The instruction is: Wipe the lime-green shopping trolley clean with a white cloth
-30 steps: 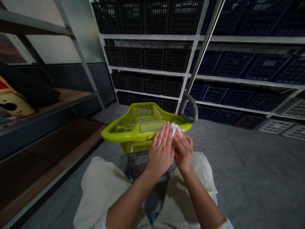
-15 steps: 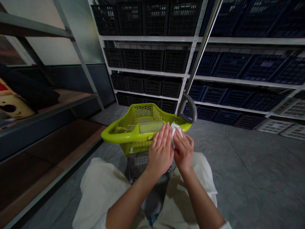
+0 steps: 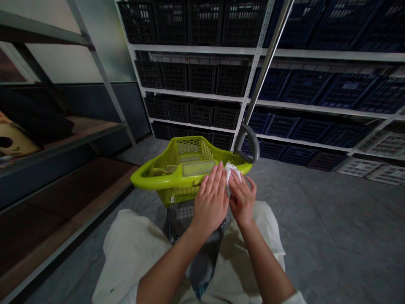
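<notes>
A lime-green shopping cart (image 3: 158, 182) stands in front of my knees, its curved handlebar facing me. My left hand (image 3: 211, 196) lies over the bar right of its middle, fingers stretched out and pressed side by side. Close beside it, my right hand (image 3: 243, 197) holds a crumpled white tissue (image 3: 232, 169) against the bar with its fingers. The tissue shows around the right fingertips, and part of it is hidden under them. A grey loop-shaped grip (image 3: 254, 145) with a metal pole (image 3: 268, 59) rises from the cart's right corner.
A white-framed rack (image 3: 196, 93) with rows of black crates (image 3: 202, 78) and blue crates (image 3: 306, 86) stands behind the cart. On the left is a shelf unit (image 3: 104, 128) with brown boards and a yellow item with a cartoon face (image 3: 19, 137). Grey floor (image 3: 316, 219) lies right.
The whole view has shifted slightly, with the cart and rack appearing a little further left. Both hands stay at the handlebar, and the tissue's folds have changed slightly under my right fingers.
</notes>
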`<state>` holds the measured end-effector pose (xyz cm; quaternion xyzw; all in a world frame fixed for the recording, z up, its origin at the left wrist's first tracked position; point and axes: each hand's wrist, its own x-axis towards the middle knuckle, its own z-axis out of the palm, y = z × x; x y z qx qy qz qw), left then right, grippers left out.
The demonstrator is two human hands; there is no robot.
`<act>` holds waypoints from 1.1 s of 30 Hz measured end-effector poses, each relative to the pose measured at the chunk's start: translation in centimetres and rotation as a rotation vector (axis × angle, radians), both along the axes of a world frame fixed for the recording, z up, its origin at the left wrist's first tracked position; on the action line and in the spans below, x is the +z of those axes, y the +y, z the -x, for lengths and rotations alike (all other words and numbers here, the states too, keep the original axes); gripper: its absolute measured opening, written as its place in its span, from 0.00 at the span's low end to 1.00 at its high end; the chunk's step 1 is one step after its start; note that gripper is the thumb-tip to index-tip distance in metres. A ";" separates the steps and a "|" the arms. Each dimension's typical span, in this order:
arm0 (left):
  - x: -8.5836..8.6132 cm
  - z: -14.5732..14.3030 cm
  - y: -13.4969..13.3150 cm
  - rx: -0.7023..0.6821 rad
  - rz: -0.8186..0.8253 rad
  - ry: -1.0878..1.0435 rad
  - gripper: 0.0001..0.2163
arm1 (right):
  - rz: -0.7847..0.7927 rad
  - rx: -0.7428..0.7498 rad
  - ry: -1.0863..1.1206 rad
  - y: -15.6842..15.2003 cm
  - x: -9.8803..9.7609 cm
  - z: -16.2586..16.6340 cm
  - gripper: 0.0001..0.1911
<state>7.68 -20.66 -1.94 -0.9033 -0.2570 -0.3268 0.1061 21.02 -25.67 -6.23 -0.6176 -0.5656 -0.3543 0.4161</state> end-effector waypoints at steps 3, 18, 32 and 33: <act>0.0 0.0 0.0 -0.001 0.007 0.006 0.30 | -0.134 -0.082 0.063 0.3 -0.1 -1.4 0.34; 0.1 -0.2 -0.1 0.001 0.008 0.008 0.31 | -0.222 -0.110 0.189 0.6 -0.3 -2.5 0.36; 0.1 -0.4 0.0 0.002 -0.002 0.005 0.32 | -0.175 -0.130 0.114 0.1 0.6 -2.7 0.34; 0.0 -0.4 0.0 0.003 -0.002 0.004 0.32 | -0.154 -0.125 0.121 0.2 0.7 -2.3 0.34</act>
